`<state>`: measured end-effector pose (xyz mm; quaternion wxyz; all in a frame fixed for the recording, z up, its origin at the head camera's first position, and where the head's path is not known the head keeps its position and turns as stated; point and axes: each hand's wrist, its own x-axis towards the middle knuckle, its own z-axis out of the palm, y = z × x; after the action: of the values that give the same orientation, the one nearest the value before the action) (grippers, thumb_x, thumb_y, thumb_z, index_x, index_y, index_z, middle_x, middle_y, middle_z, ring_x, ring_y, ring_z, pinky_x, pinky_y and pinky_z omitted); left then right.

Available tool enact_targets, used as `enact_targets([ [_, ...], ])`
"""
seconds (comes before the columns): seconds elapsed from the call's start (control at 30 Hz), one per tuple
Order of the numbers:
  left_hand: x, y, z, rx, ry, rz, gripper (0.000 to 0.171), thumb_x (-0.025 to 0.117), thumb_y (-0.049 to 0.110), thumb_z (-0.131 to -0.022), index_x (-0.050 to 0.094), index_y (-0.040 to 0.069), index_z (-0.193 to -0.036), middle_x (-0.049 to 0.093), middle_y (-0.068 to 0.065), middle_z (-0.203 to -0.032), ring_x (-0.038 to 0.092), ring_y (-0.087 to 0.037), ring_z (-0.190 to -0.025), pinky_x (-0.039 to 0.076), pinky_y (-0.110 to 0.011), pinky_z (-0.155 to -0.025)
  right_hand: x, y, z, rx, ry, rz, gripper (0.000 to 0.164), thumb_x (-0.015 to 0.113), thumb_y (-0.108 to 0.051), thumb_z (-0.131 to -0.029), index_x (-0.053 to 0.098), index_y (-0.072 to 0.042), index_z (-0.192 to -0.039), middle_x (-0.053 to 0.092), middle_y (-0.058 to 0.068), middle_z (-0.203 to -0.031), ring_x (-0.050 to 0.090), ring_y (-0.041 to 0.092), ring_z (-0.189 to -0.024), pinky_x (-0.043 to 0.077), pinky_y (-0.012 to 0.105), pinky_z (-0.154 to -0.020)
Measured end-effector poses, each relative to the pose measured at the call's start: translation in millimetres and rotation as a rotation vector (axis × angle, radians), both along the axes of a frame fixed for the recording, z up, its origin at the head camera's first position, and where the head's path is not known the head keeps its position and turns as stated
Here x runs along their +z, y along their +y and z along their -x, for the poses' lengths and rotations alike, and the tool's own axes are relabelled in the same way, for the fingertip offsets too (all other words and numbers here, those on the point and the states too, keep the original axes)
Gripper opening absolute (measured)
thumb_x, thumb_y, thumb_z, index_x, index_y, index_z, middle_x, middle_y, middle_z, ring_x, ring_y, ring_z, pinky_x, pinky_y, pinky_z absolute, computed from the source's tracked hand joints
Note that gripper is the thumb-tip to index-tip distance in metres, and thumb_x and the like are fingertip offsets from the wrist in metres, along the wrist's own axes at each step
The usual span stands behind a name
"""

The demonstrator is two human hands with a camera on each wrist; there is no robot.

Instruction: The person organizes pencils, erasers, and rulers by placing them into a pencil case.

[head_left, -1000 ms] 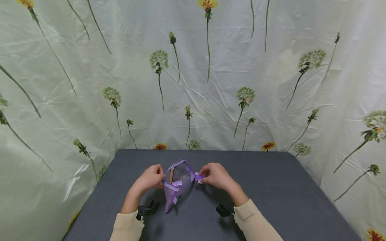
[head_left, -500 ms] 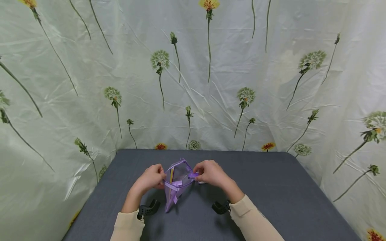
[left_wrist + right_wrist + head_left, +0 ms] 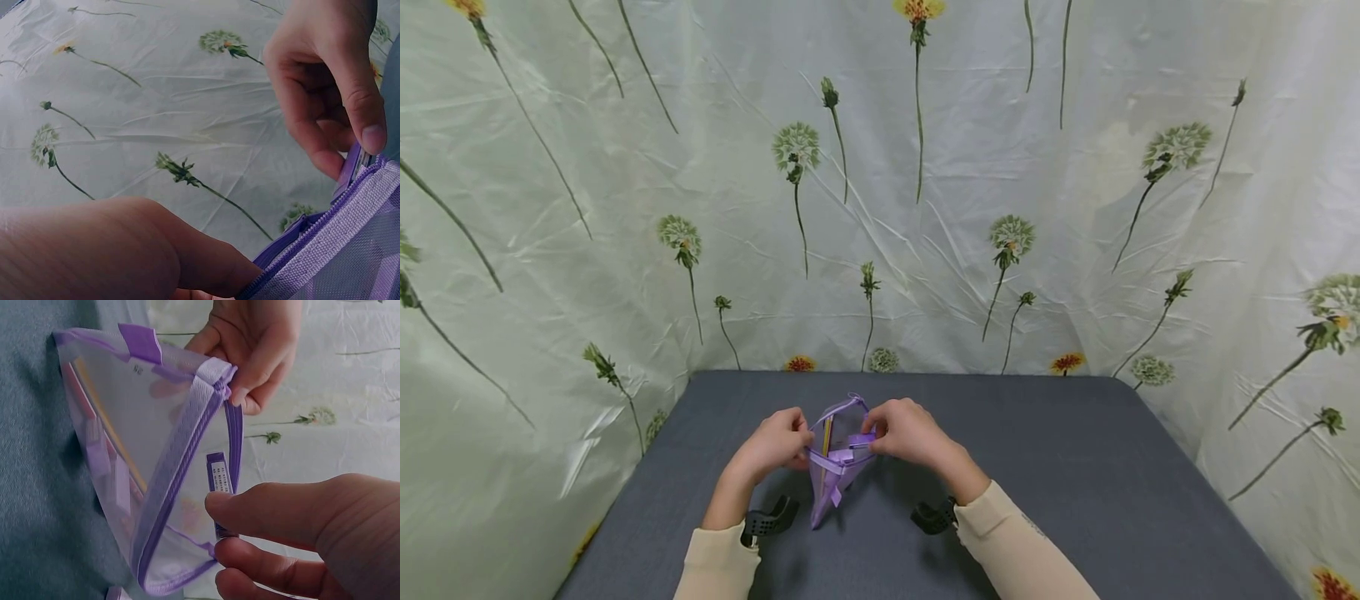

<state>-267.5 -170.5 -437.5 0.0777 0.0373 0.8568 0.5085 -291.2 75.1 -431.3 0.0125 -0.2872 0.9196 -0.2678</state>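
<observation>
A purple mesh zipper pouch (image 3: 823, 492) stands open-mouthed on the dark table in the head view. My left hand (image 3: 777, 442) pinches its rim at one end of the zipper. Between the thumb and fingers of my right hand (image 3: 912, 431) is a small purple box (image 3: 220, 478) with a white printed label, held at the pouch mouth. Through the mesh, the right wrist view shows a yellow pencil (image 3: 103, 415), a thin red item (image 3: 77, 392) and small white-and-purple pieces (image 3: 98, 450) inside. My fingers hide part of the box.
The dark table (image 3: 1075, 467) extends on both sides of the pouch. Just outside the pouch lies a small pale purple item (image 3: 117, 593), partly cut off by the frame. Behind hangs a pale curtain (image 3: 955, 250) printed with dandelions.
My right hand has moved left with the purple box, from beside the pouch to its mouth. My left hand has kept its grip on the rim.
</observation>
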Motion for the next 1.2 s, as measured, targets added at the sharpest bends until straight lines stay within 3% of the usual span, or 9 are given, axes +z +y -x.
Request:
enact_targets([
  [0.9,-0.5,-0.6,0.9,-0.014,0.011,0.02,0.015,0.061,0.003,-0.093,0.051,0.003,-0.081,0.053,-0.012,-0.075,0.059,-0.022,-0.061,0.055,-0.042,-0.061,1.4,-36.5,0.5,-0.002,-0.008,-0.09,0.014,0.083,-0.019,-0.08,0.079,-0.021,-0.093,0.06,-0.014,-0.071,0.055,0.005,-0.062,0.046,0.026,-0.055],
  [1.2,0.0,-0.7,0.9,-0.01,0.005,0.012,0.014,0.06,0.002,-0.092,0.05,0.003,-0.081,0.053,-0.012,-0.075,0.059,-0.023,-0.062,0.054,-0.037,-0.059,0.5,-41.2,-0.1,0.003,-0.008,-0.091,0.014,0.082,-0.017,-0.08,0.079,-0.02,-0.094,0.061,-0.013,-0.071,0.055,0.005,-0.061,0.045,0.025,-0.054],
])
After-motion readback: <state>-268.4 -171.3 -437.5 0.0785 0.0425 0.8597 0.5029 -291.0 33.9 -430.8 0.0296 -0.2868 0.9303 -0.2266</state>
